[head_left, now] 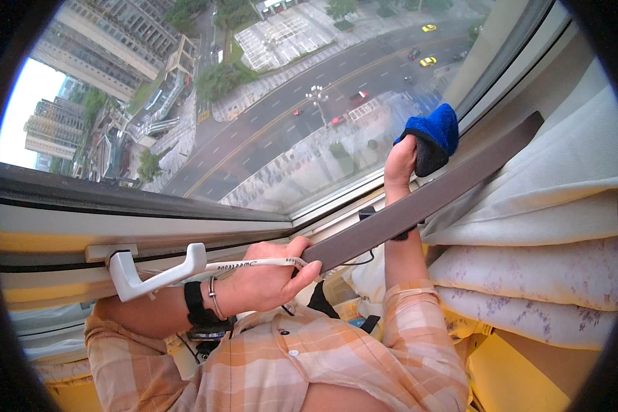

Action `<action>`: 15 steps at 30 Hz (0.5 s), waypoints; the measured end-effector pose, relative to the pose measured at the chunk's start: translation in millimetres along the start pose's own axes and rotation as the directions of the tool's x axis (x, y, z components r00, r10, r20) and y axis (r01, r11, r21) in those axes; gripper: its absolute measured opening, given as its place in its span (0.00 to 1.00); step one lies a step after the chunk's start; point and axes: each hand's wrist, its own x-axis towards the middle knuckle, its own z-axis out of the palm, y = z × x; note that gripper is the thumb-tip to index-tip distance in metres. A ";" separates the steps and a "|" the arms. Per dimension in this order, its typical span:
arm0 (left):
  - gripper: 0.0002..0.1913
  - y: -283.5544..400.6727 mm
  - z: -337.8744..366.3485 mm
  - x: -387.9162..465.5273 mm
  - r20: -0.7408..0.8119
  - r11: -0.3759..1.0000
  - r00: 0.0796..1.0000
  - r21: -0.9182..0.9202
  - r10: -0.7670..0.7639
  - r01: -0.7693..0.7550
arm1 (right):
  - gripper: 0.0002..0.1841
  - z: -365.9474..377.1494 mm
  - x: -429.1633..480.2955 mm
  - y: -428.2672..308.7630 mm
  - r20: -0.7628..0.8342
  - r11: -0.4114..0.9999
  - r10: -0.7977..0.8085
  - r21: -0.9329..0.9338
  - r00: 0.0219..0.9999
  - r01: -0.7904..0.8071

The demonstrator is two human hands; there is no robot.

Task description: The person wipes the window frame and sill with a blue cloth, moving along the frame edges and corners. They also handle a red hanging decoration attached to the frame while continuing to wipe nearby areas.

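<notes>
My left hand [275,273] is closed around the near end of a long, flat brown bar [422,193]. A white fabric strap [247,264] bearing writing runs over this hand from beside a white angled handle [154,280]. The bar slants up to the right, passing in front of my right forearm. My right hand [402,157] is stretched out near the lower right of the window glass [309,154], gripping a blue and dark grey cloth [432,139]. Part of that hand is hidden by the cloth, which is bunched beside the window frame [340,201].
White curtains [541,206] hang at the right, above folded floral fabric [535,288]. A dark-edged window sash [134,201] crosses the left. Far below, outside the glass, lies a street [257,144] with cars. A yellow surface [515,376] shows at the bottom right.
</notes>
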 end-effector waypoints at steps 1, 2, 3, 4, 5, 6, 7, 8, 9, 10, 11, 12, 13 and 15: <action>0.17 0.1 0.0 0.2 -0.004 1.000 1.000 0.007 0.008 -0.008 | 0.14 10.0 9.9 6.3 -0.041 0.998 0.055 0.015 0.998 -0.054; 0.17 0.1 0.1 0.3 -0.001 1.000 1.000 -0.001 0.019 -0.019 | 0.15 17.6 18.2 14.2 -0.082 0.994 0.109 0.028 0.991 -0.107; 0.16 0.0 -0.4 0.2 0.010 0.999 1.000 0.031 0.007 -0.007 | 0.15 23.8 26.0 21.5 -0.123 0.987 0.159 0.047 0.980 -0.154; 0.15 -0.2 -0.5 0.2 0.019 0.999 1.000 0.051 -0.001 0.000 | 0.15 28.6 33.3 29.0 -0.166 0.978 0.205 0.068 0.965 -0.196; 0.15 -0.1 -0.5 0.1 0.032 0.998 0.999 0.069 -0.012 0.010 | 0.15 32.4 38.9 36.0 -0.204 0.967 0.251 0.087 0.946 -0.238; 0.15 0.0 -0.5 -0.4 0.037 0.997 0.999 0.076 -0.037 0.034 | 0.15 35.0 43.1 42.5 -0.235 0.955 0.295 0.109 0.926 -0.277; 0.15 0.0 -0.3 -0.3 0.040 0.996 0.999 0.082 -0.031 0.028 | 0.15 37.1 45.1 48.6 -0.267 0.941 0.336 0.128 0.903 -0.313; 0.15 -0.3 -0.2 -0.3 0.040 0.996 0.999 0.087 -0.022 0.018 | 0.15 38.8 43.1 54.1 -0.290 0.926 0.377 0.146 0.880 -0.349; 0.14 -0.7 0.5 0.0 0.030 0.996 1.000 0.089 -0.010 0.007 | 0.15 40.6 38.9 59.3 -0.309 0.909 0.416 0.163 0.855 -0.384; 0.15 -1.1 1.2 0.1 0.030 0.998 1.000 0.055 -0.007 0.005 | 0.15 42.2 32.4 64.2 -0.321 0.888 0.460 0.183 0.828 -0.423; 0.16 -1.4 2.1 0.0 0.022 1.000 1.000 0.018 -0.004 0.004 | 0.15 44.7 23.2 68.1 -0.324 0.858 0.514 0.199 0.794 -0.474; 0.17 -1.9 2.8 0.1 0.017 1.000 1.000 -0.026 -0.005 0.005 | 0.15 46.8 12.4 71.5 -0.324 0.823 0.568 0.217 0.757 -0.525; 0.17 -2.4 3.3 -0.1 0.019 1.000 1.000 -0.015 -0.015 0.016 | 0.15 49.1 4.4 74.3 -0.323 0.784 0.621 0.240 0.714 -0.573; 0.17 -3.0 3.7 -0.3 0.036 0.999 0.998 -0.010 -0.043 0.044 | 0.15 51.3 -4.7 75.3 -0.302 0.698 0.716 0.277 0.629 -0.661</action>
